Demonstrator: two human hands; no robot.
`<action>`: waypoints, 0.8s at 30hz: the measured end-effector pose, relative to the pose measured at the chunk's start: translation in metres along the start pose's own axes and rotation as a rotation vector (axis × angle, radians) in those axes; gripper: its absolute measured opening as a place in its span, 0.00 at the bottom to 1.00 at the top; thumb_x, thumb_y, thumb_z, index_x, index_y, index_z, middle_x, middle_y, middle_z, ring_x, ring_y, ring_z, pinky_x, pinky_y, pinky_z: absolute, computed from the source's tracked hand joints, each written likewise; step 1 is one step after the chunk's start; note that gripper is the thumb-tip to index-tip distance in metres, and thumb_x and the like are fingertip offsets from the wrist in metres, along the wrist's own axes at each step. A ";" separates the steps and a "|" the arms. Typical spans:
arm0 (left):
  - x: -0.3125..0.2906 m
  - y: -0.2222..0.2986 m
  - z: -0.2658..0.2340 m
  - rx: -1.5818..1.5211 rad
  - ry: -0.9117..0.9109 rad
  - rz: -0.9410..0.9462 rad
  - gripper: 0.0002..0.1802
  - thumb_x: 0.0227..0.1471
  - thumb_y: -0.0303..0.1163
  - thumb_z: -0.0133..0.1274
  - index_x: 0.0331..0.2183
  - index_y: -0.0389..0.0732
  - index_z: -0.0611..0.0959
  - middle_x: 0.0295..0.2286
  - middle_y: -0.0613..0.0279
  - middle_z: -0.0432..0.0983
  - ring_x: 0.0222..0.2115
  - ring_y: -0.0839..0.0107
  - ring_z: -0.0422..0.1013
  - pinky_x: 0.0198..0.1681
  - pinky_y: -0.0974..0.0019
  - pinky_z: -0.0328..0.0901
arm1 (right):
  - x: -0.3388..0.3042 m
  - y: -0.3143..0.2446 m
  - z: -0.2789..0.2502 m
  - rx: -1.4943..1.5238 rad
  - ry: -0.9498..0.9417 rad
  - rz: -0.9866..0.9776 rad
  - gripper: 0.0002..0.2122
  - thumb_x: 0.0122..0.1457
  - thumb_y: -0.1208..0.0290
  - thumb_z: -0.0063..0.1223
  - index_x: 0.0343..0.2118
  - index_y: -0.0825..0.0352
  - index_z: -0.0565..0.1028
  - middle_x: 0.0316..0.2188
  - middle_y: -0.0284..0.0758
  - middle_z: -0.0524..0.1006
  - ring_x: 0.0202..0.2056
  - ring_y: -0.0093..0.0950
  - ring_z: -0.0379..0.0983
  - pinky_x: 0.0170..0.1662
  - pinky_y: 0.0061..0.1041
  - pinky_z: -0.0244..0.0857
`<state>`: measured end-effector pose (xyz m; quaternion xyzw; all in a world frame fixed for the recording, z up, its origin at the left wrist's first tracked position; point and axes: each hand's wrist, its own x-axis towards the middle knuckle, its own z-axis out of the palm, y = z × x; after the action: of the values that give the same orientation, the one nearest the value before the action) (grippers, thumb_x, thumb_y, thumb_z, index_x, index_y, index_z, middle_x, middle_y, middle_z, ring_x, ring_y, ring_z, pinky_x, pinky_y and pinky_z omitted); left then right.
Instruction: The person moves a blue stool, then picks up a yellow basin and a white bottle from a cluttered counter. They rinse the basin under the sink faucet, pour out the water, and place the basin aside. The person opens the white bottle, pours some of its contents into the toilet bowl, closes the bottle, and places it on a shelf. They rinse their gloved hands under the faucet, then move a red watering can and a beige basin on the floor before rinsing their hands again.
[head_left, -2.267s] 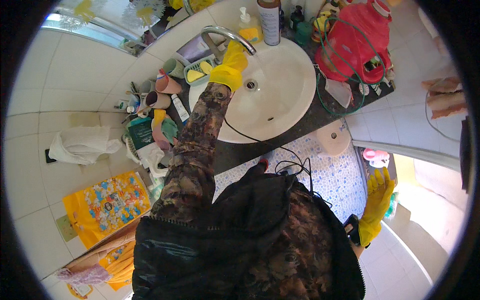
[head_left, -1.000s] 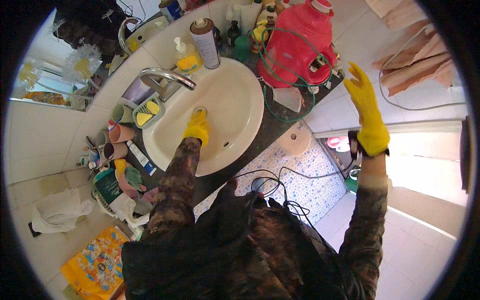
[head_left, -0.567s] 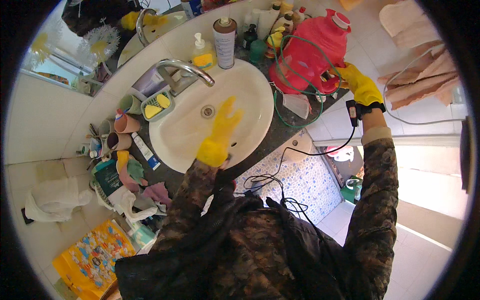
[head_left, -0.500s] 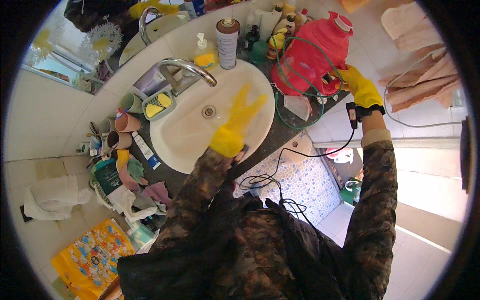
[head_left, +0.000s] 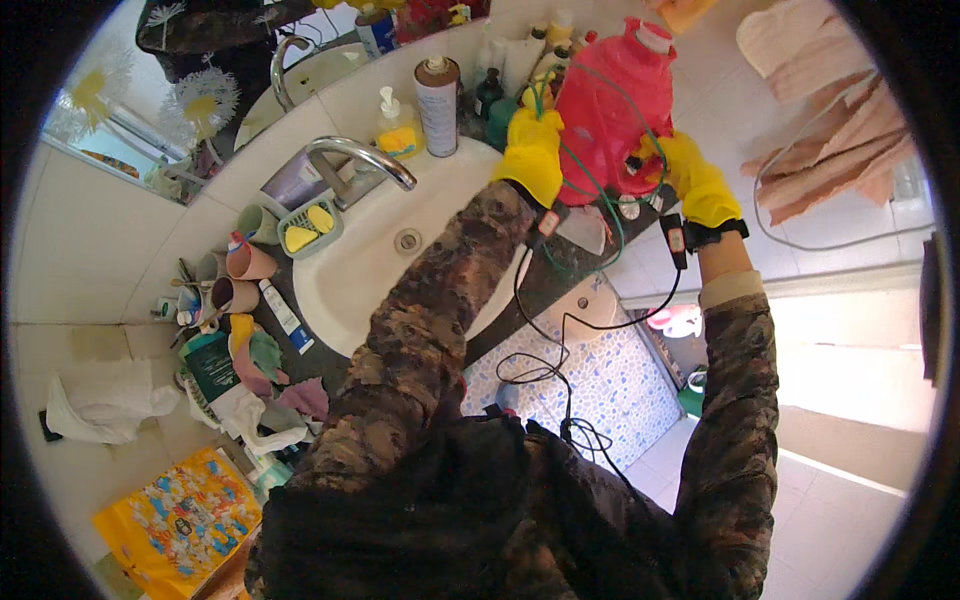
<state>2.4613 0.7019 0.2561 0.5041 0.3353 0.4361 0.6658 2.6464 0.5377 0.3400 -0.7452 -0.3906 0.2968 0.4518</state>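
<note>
A large red plastic container [head_left: 610, 105] lies on the counter to the right of the sink, a loop of thin green cord [head_left: 597, 188] running over and beside it. At its left side my left hand [head_left: 532, 150], in a yellow rubber glove, has its fingers closed on the cord. My right hand [head_left: 695, 182], gloved in yellow too, is bent round the container's lower right edge; some of its fingertips are hidden. Each wrist wears a strap with a small black device and a dark cable [head_left: 562, 345]. A whitish piece [head_left: 585, 228] lies below the container.
The white sink [head_left: 330, 285] with its chrome tap [head_left: 360, 155] is left of my hands. A tall spray can [head_left: 437, 110] and a pump bottle [head_left: 398, 130] stand behind it. Cups [head_left: 250, 262] and a tube [head_left: 287, 318] are at the left. Pink towels [head_left: 825, 150] hang at right.
My left hand has moved from over the sink up and right to the green cord, drawing part of it leftward. My right hand stays at the container.
</note>
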 end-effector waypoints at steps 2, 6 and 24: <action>0.016 0.019 -0.015 0.313 -0.223 0.210 0.10 0.53 0.36 0.49 0.34 0.40 0.77 0.28 0.56 0.74 0.29 0.60 0.71 0.28 0.58 0.64 | -0.007 -0.021 0.001 0.251 0.000 0.071 0.13 0.54 0.62 0.57 0.37 0.65 0.76 0.29 0.34 0.79 0.28 0.29 0.75 0.27 0.27 0.68; 0.002 0.084 -0.019 -0.216 -0.389 -0.103 0.17 0.56 0.33 0.48 0.45 0.34 0.75 0.39 0.51 0.76 0.44 0.55 0.73 0.44 0.54 0.70 | -0.048 -0.080 -0.016 0.145 0.070 0.167 0.15 0.56 0.60 0.54 0.41 0.64 0.74 0.35 0.32 0.78 0.34 0.25 0.75 0.37 0.27 0.71; -0.207 0.289 -0.033 0.729 -0.698 1.006 0.12 0.57 0.27 0.48 0.42 0.31 0.78 0.44 0.58 0.73 0.27 0.80 0.66 0.32 0.78 0.63 | -0.447 -0.014 -0.101 0.148 0.583 0.327 0.24 0.56 0.51 0.56 0.46 0.68 0.71 0.35 0.36 0.78 0.36 0.26 0.78 0.39 0.22 0.74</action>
<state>2.2806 0.5565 0.5271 0.8984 -0.0463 0.3638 0.2416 2.4911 0.1170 0.4344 -0.8166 -0.0980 0.1675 0.5436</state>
